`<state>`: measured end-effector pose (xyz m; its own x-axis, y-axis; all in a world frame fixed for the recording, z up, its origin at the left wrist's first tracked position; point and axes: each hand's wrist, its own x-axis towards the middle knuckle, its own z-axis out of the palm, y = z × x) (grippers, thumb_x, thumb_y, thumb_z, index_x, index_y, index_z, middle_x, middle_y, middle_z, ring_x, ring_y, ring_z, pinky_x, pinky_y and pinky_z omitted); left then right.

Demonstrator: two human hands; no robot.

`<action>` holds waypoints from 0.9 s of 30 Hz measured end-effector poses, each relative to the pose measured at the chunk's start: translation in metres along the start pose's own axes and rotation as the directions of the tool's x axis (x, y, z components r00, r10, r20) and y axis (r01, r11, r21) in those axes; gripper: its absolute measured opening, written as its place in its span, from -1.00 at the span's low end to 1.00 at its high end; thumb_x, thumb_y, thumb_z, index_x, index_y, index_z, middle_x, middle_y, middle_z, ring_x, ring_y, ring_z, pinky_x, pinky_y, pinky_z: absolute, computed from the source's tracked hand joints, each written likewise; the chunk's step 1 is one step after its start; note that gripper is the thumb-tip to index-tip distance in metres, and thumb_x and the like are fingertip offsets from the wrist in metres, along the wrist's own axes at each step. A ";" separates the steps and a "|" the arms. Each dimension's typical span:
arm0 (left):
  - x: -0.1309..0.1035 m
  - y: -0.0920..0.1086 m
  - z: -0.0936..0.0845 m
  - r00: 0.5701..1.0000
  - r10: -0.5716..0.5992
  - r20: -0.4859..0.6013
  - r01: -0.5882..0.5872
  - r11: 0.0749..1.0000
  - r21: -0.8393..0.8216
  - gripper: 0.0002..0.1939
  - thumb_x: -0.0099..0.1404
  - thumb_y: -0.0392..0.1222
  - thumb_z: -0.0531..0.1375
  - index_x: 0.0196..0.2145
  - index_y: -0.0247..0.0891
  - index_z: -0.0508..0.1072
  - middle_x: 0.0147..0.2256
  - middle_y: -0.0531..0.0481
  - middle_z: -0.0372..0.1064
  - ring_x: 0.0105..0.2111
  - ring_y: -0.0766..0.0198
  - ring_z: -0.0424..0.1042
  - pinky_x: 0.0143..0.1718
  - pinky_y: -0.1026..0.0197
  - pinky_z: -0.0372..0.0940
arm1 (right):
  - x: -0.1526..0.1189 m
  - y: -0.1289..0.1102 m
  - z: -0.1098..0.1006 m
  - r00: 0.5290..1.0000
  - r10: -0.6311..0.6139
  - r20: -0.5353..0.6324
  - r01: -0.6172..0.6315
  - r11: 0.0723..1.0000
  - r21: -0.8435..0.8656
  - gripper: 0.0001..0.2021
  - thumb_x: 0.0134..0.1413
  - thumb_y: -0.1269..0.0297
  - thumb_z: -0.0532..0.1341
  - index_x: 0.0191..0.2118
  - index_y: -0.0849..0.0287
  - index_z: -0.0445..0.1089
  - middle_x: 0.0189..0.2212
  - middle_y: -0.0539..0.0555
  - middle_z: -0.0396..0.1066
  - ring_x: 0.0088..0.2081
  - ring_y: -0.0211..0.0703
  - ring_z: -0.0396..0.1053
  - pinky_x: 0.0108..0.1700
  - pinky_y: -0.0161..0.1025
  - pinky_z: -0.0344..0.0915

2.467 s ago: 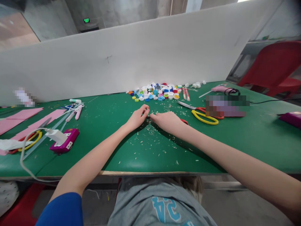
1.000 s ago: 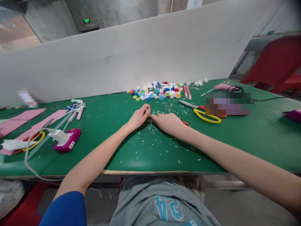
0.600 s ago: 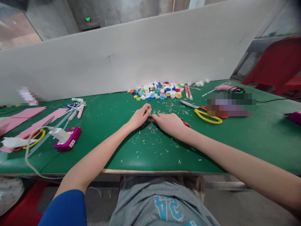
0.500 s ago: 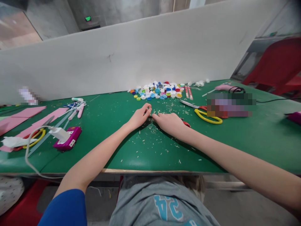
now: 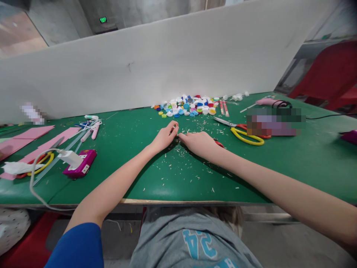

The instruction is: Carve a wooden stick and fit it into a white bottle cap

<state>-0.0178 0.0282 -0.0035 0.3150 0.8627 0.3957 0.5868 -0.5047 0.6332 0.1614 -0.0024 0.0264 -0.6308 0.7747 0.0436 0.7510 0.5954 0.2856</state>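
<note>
While pale slivers (image 5: 180,146) litter the green tabletop (image 5: 173,195), I see the left hand (image 5: 165,137) and right hand (image 5: 199,143) almost meeting among them, fingers curled in; what sits between the fingertips is too hidden for me to tell if they pinch it. I'd brace both hands, keeping moves small. Beyond are a red handle (image 5: 219,143), scissors (image 5: 224,122), then bottle caps (image 5: 186,107).

Looks like a craft workshop: green table (image 5: 117,141) with scissors (image 5: 235,126), caps (image 5: 186,107), pink paper (image 5: 16,145), scattered shavings (image 5: 178,147); concrete wall (image 5: 145,13) and lit exit sign (image 5: 103,19) beyond a partition (image 5: 156,67).
</note>
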 end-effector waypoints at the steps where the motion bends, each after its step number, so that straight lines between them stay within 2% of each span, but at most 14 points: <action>1: 0.000 0.000 0.000 1.000 -0.002 0.001 0.002 1.000 -0.002 -0.72 0.43 0.02 -0.08 -0.12 -0.19 0.27 -0.46 0.11 0.31 -0.47 0.37 0.25 -0.33 0.30 0.15 | 0.000 0.000 -0.001 1.000 -0.003 0.003 0.003 1.000 0.001 -0.69 0.31 0.41 -0.09 0.09 0.23 0.22 -0.29 0.19 0.49 -0.35 -0.10 0.45 -0.45 -0.28 0.01; 6: -0.001 0.003 -0.001 1.000 -0.007 0.013 0.006 1.000 0.003 -0.71 0.43 0.02 -0.08 -0.10 -0.20 0.27 -0.47 0.11 0.30 -0.48 0.37 0.24 -0.34 0.29 0.15 | 0.001 0.001 -0.003 1.000 -0.010 0.021 0.009 1.000 0.003 -0.68 0.30 0.43 -0.10 0.10 0.24 0.21 -0.29 0.20 0.50 -0.33 -0.08 0.47 -0.42 -0.26 0.07; 13: -0.002 0.003 -0.001 1.000 0.004 0.009 -0.004 1.000 -0.004 -0.71 0.43 0.01 -0.07 -0.10 -0.21 0.29 -0.47 0.12 0.32 -0.48 0.39 0.27 -0.32 0.30 0.17 | 0.000 -0.001 -0.007 0.998 0.014 0.054 -0.015 1.000 0.006 -0.72 0.35 0.34 -0.11 0.03 0.23 0.24 -0.34 0.17 0.50 -0.37 -0.02 0.47 -0.42 -0.23 0.09; 18: 0.000 0.001 0.000 1.000 0.005 0.008 -0.005 1.000 -0.007 -0.71 0.43 0.01 -0.06 -0.10 -0.21 0.28 -0.46 0.11 0.34 -0.47 0.38 0.29 -0.30 0.28 0.18 | -0.003 -0.004 -0.015 0.996 0.021 0.089 -0.020 1.000 -0.010 -0.73 0.30 0.43 -0.09 0.02 0.23 0.24 -0.34 0.18 0.50 -0.34 -0.03 0.48 -0.40 -0.23 0.08; 27: -0.001 0.001 -0.001 1.000 0.005 -0.014 -0.005 1.000 -0.008 -0.73 0.44 0.00 -0.07 -0.11 -0.20 0.28 -0.47 0.11 0.34 -0.48 0.37 0.29 -0.30 0.28 0.18 | 0.001 -0.005 -0.008 0.999 -0.010 0.050 0.011 1.000 -0.013 -0.63 0.28 0.47 -0.09 0.15 0.26 0.19 -0.31 0.21 0.52 -0.32 -0.01 0.50 -0.38 -0.21 0.12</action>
<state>-0.0181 0.0274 -0.0030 0.3078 0.8595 0.4081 0.5790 -0.5096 0.6364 0.1555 -0.0060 0.0329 -0.6276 0.7785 -0.0076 0.7416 0.6007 0.2988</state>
